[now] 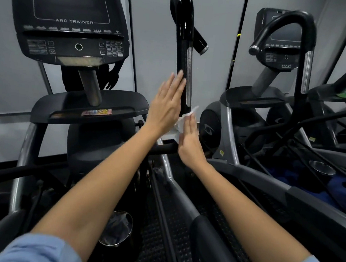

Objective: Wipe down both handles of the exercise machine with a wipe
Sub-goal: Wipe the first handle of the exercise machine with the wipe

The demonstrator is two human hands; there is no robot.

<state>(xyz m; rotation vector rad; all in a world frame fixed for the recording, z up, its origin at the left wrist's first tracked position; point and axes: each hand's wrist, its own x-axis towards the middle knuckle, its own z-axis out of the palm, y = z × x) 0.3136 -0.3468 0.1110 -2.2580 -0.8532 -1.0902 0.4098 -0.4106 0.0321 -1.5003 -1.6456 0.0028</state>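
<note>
My left hand is flat, fingers straight and together, their tips resting against the left side of the upright black handle. My right hand is flat too — fingers straight, pressing the white wipe against the handle's lower end, nothing curled round it. The wipe bunches between my two hands. To the left stands the console — beside it a tray.

Bare forearms, light blue sleeves (short)
</note>
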